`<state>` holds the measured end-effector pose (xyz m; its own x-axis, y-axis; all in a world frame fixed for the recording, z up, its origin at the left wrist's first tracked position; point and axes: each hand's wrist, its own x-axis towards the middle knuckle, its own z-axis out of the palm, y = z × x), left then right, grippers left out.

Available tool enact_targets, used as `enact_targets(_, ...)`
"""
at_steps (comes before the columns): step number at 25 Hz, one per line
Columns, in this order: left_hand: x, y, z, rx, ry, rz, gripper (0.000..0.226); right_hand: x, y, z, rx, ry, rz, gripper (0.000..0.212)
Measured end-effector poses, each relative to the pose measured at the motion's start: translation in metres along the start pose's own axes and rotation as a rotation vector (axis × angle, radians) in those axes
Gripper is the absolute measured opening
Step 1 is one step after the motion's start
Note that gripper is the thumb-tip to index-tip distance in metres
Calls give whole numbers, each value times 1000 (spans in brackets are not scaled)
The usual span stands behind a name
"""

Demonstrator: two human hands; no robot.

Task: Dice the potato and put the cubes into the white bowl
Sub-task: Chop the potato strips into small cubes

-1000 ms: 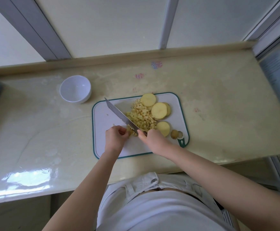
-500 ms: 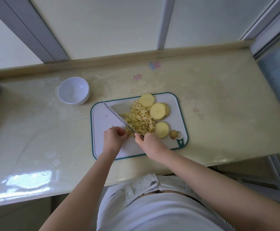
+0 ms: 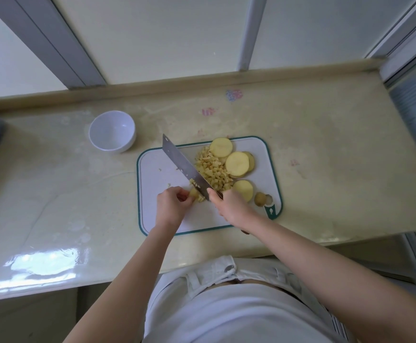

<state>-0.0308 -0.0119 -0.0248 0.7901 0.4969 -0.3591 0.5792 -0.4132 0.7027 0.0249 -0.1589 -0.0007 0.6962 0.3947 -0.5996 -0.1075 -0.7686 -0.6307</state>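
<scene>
White cloth of the person's top and waistband fills the near edge; both bare forearms reach forward from it over the counter (image 3: 325, 149).

Right hand (image 3: 231, 206): fingers wrapped tight around the knife (image 3: 184, 167) handle, thumb laid along the base of the blade. The handle is almost wholly hidden by the hand; only a dark end shows below the wrist. The blade runs up and to the left, its flat side facing the camera, a few potato bits stuck to the steel near the heel. Blade appears lifted off the board, though the angle makes this hard to confirm.

Left hand (image 3: 172, 204): fingers curled in, tips pinching a small yellow potato piece (image 3: 194, 193) just left of the blade heel. Part of the piece is covered by the fingers.

Cutting board (image 3: 157, 216): white with a green rim, lying flat on the counter under both hands.

Diced cubes (image 3: 214, 172): loose pale yellow heap on the board, right of the blade. Uncut round slices (image 3: 238, 164) lie overlapping on the far right of the heap, one more slice nearer. A small brownish end piece (image 3: 259, 198) sits by the board's right corner.

White bowl (image 3: 112, 131): upright on the counter, beyond and left of the board, apart from it, nothing visible inside.
</scene>
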Motion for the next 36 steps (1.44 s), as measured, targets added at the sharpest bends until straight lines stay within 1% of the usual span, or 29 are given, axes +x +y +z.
enact_targets(3, 0, -1, 0, -3, -2, -10, 5, -3, -5, -1, -54, 31, -49, 56)
enact_targets(7, -2, -5, 4, 11, 14, 5, 7, -11, -7, -2, -32, 40, -49, 56)
enact_targets(10, -4, -5, 6, -16, 33, 3, 4, -18, -4, 2, -50, 24, -43, 56)
enact_targets(13, -6, -3, 5, -91, 70, -31, 8, -22, -1, 4, -64, 12, -43, 56)
enact_targets(15, -7, -3, 5, -113, 64, -58, 4, -23, 0, 3, -73, 12, -36, 56)
enact_targets(23, -3, 0, 5, -98, 43, -96, 5, -23, -9, -2, -132, -16, 16, 59)
enact_targets(27, -2, -1, 4, -87, 35, -83, 6, -20, -14, -4, -112, -80, -2, 52)
enact_targets(31, -2, -1, 4, -82, 33, -76, 6, -10, -18, 3, -170, -30, 37, 58)
enact_targets(36, -4, 1, 3, -83, 30, -63, 7, -7, -10, 12, -148, -4, 13, 60)
